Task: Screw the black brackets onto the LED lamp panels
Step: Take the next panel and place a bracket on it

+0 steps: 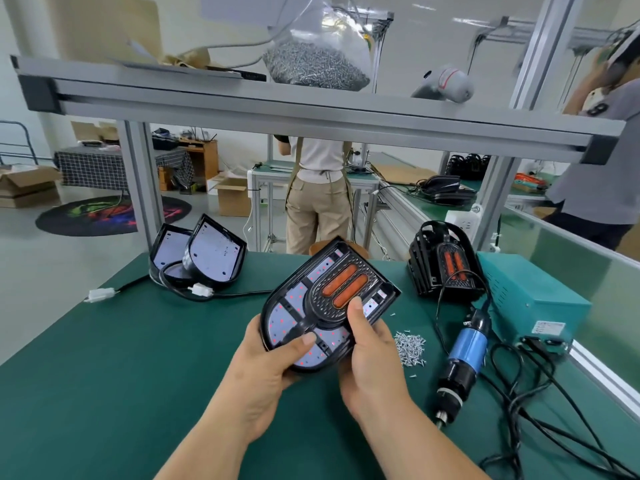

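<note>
Gripping the LED lamp panel point(294, 320) from below, both hands are holding it tilted above the green counter point(138, 358) in the centre of the frame. The left hand point(266, 358) is clamping the panel's lower left edge, its thumb lying across the lilac face and its fingers curling underneath. The right hand point(372, 362) is pinching the lower right edge, its thumb pressing on the black bracket point(318, 299), which is sitting on the panel's face with two orange strips in its middle. Just to the right of the hands, a small pile of silver screws point(410, 348) is lying on the counter, and beside it an electric screwdriver point(465, 351) with a blue body is lying with its tip pointing toward the lower edge of the frame, its cable trailing off to the right. Behind it a teal power box point(533, 299) is standing, with a stack of bracketed lamps point(446, 268) just to its left. At the counter's far left, two bare panels point(207, 258) are leaning together, their lead running to a white connector point(101, 294). Across the upper frame an aluminium shelf point(311, 109) is carrying a clear bag of screws point(315, 65). Beyond it a person point(318, 202) is standing at another bench.
</note>
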Tool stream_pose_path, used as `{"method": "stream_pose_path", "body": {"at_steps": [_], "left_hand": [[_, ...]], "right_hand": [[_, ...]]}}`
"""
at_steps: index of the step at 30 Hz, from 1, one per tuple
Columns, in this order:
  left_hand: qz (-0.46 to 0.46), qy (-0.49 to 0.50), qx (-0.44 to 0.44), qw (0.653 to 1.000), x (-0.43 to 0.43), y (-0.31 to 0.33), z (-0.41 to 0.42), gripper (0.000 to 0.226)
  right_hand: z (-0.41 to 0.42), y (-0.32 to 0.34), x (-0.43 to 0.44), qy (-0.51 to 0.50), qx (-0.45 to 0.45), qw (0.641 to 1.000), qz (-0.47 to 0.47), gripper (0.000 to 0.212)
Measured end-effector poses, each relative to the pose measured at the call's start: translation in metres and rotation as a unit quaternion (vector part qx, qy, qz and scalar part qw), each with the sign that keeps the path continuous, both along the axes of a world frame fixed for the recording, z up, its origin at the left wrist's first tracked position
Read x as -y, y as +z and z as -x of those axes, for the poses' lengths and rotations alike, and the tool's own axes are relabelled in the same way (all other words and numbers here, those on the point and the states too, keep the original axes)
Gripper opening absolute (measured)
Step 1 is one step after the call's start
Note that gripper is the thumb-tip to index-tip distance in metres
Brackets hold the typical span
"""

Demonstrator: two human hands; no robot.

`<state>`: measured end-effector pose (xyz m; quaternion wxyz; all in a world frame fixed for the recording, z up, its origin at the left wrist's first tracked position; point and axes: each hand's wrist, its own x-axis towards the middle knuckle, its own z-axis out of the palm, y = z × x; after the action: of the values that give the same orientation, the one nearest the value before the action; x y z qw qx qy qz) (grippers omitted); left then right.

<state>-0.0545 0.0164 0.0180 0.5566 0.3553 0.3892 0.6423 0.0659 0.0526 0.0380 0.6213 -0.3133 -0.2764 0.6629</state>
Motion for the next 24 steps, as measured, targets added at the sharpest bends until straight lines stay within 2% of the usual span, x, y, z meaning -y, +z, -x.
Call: {"method": "stream_pose_path", "body": {"at_steps": [5, 9, 12, 15, 19, 24], "left_hand": [[0.022, -0.041, -0.023, 0.999, -0.002, 0.004, 0.034, 0.070], [0.026, -0.035, -0.024, 0.999, 0.000, 0.004, 0.057, 0.070], [0.020, -0.021, -0.014, 0.999, 0.002, 0.005, 0.070, 0.073], [0.025, -0.001, 0.004, 1.000, 0.003, 0.007, 0.077, 0.069], [0.033, 0.029, 0.029, 0.999, 0.003, 0.009, 0.078, 0.069], [0.050, 0.059, 0.043, 0.996, 0.000, 0.009, 0.075, 0.074]], "right_hand": [[-0.011, 0.004, -0.005, 0.046, 0.037, 0.998, 0.020, 0.040], [-0.013, 0.002, -0.006, 0.086, 0.128, 0.985, 0.084, 0.057], [-0.010, 0.002, -0.003, 0.140, 0.172, 0.971, 0.089, 0.052], [-0.010, 0.002, -0.001, 0.185, 0.174, 0.965, 0.063, 0.048], [-0.009, 0.000, -0.002, 0.162, 0.179, 0.970, 0.009, 0.029], [-0.003, -0.007, 0.001, 0.097, 0.218, 0.971, -0.033, 0.038]]}}
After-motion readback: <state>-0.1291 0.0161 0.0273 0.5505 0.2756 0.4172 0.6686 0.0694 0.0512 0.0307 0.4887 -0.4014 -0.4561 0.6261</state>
